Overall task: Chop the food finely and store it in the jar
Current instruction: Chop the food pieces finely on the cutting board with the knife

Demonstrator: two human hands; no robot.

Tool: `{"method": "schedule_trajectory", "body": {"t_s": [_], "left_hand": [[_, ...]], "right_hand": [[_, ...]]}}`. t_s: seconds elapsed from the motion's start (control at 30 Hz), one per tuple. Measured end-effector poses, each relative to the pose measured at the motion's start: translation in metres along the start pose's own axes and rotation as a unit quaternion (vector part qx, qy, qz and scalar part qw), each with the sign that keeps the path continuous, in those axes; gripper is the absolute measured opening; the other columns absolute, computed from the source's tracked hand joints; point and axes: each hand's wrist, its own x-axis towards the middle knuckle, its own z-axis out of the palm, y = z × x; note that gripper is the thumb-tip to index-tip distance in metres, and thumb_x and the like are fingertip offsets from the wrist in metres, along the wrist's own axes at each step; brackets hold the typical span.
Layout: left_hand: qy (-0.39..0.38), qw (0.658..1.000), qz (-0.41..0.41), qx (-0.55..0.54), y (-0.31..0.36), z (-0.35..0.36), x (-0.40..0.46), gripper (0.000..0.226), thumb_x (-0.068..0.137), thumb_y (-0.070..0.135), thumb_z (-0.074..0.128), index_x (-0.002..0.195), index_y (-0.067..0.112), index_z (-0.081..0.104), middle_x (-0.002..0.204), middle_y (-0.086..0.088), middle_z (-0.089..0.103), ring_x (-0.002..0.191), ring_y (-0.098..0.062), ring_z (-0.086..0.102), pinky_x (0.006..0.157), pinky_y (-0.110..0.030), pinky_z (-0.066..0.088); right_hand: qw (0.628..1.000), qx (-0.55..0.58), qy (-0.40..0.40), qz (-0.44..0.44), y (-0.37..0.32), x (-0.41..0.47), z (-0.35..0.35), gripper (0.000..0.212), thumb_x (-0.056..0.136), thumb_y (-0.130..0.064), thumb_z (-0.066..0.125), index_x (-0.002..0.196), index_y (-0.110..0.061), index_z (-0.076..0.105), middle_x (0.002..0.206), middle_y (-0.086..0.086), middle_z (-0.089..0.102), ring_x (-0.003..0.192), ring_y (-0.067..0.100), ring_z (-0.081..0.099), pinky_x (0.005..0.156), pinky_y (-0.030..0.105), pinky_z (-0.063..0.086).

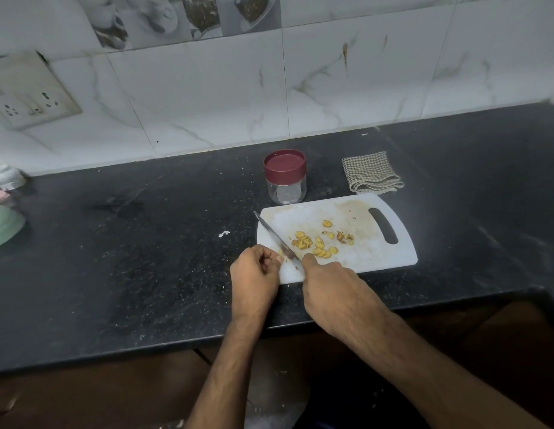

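A black speckled stone counter [145, 258] ran below a wall of white marble-patterned tiles [207, 94], with a grimy socket plate [31, 94] on the wall at the left. A white plastic cutting board [356, 258] lay on the counter near its front edge, its handle slot toward the right. Yellow slices of food [322, 247] were scattered over the middle of the board, with some brownish scraps [345, 237] just to their right. The right hand [328, 280] was curled round the handle of a knife [274, 235], whose blade angled up and left across the board's near-left corner. The left hand [254, 270] sat beside the blade, its fingertips pinching a small piece of the food against the board. Behind the board stood a clear jar [285, 184] with its maroon lid [285, 164] on, and a folded checked cloth [371, 173] lay to the jar's right. A pale green bowl [3, 226] showed at the far left edge.
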Motion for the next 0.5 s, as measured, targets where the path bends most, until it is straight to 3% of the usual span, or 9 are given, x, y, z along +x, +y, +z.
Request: {"method": "schedule_trajectory", "body": {"t_s": [0.03, 0.1, 0.2, 0.27, 0.37, 0.5], "left_hand": [[0.004, 1.0, 0.006, -0.001, -0.001, -0.001, 0.0, 0.013, 0.089, 0.01, 0.074, 0.088, 0.02, 0.067, 0.078, 0.006, 0.067, 0.064, -0.003, 0.059, 0.059, -0.009, 0.044], [0.01, 0.999, 0.033, -0.004, -0.003, -0.003, -0.001, 0.032, 0.086, 0.007, 0.075, 0.109, 0.023, 0.059, 0.099, 0.004, 0.061, 0.075, -0.008, 0.059, 0.067, -0.009, 0.045], [-0.03, 0.99, 0.128, 0.041, 0.0, -0.005, 0.001, 0.061, 0.081, 0.0, 0.071, 0.127, 0.036, 0.054, 0.132, 0.004, 0.035, 0.115, -0.011, 0.043, 0.099, -0.018, 0.039], [-0.051, 0.968, 0.2, 0.146, 0.005, -0.005, 0.005, 0.057, 0.077, -0.001, 0.064, 0.117, 0.04, 0.063, 0.143, 0.003, 0.026, 0.123, -0.017, 0.028, 0.101, -0.029, 0.03], [-0.072, 0.951, 0.209, 0.215, 0.01, -0.008, 0.017, 0.035, 0.078, 0.008, 0.066, 0.094, 0.04, 0.068, 0.147, 0.004, 0.025, 0.127, -0.021, 0.024, 0.098, -0.041, 0.028], [-0.1, 0.95, 0.187, 0.229, 0.006, -0.013, 0.031, 0.023, 0.084, 0.023, 0.072, 0.098, 0.041, 0.073, 0.153, 0.006, 0.022, 0.134, -0.02, 0.019, 0.103, -0.045, 0.025]], "right_hand": [[1.0, -0.004, 0.0, 0.002, 0.001, 0.001, -0.002, 0.032, 0.102, -0.022, 0.046, 0.133, -0.021, 0.037, 0.09, 0.001, 0.051, 0.088, 0.018, 0.058, 0.07, 0.033, 0.05], [1.0, -0.017, -0.01, 0.005, 0.004, 0.001, -0.005, 0.034, 0.102, -0.02, 0.047, 0.134, -0.022, 0.039, 0.088, 0.0, 0.05, 0.088, 0.018, 0.059, 0.071, 0.033, 0.051], [0.999, -0.045, -0.001, -0.004, 0.008, -0.002, -0.01, 0.035, 0.101, -0.017, 0.047, 0.135, -0.024, 0.041, 0.091, 0.0, 0.052, 0.087, 0.019, 0.058, 0.074, 0.035, 0.051], [0.997, -0.073, 0.005, -0.013, 0.009, -0.005, -0.014, 0.038, 0.101, -0.013, 0.046, 0.137, -0.025, 0.039, 0.094, 0.001, 0.051, 0.086, 0.019, 0.054, 0.075, 0.036, 0.049], [0.993, -0.119, -0.003, -0.021, 0.011, -0.011, -0.021, 0.04, 0.1, -0.006, 0.043, 0.137, -0.022, 0.043, 0.107, 0.005, 0.058, 0.094, 0.023, 0.057, 0.079, 0.039, 0.051], [0.99, -0.138, -0.013, -0.013, 0.02, -0.023, -0.025, 0.043, 0.097, -0.001, 0.044, 0.135, -0.021, 0.047, 0.088, 0.001, 0.045, 0.091, 0.022, 0.056, 0.076, 0.039, 0.051]]}}
